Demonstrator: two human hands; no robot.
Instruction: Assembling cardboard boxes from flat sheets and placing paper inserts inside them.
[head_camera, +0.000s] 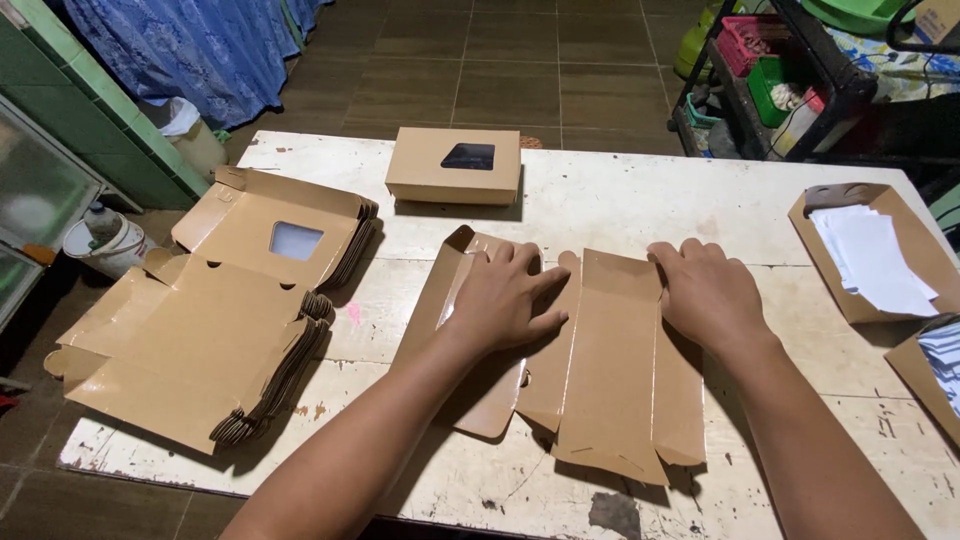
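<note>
Left hand flat, fingers spread, pressing the cardboard blank; right hand flat at three o'clock. Best pressed firmly along the crease, panels squared to the bench.

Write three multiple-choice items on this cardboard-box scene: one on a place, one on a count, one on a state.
1. Where is the stack of flat brown cardboard box blanks?
A. on the white table's left end
B. on the floor
C. on the shelf

2. How many closed brown cardboard boxes with a dark window stand at the table's far edge?
A. three
B. one
C. none

3. How do the left hand and right hand rest on the unfolded brown cardboard blank?
A. in fists
B. lifted clear
C. palms down

Answers: 1 A, the stack overhangs the left end. 2 B, one box stands there. 3 C, both hands press flat.
</note>
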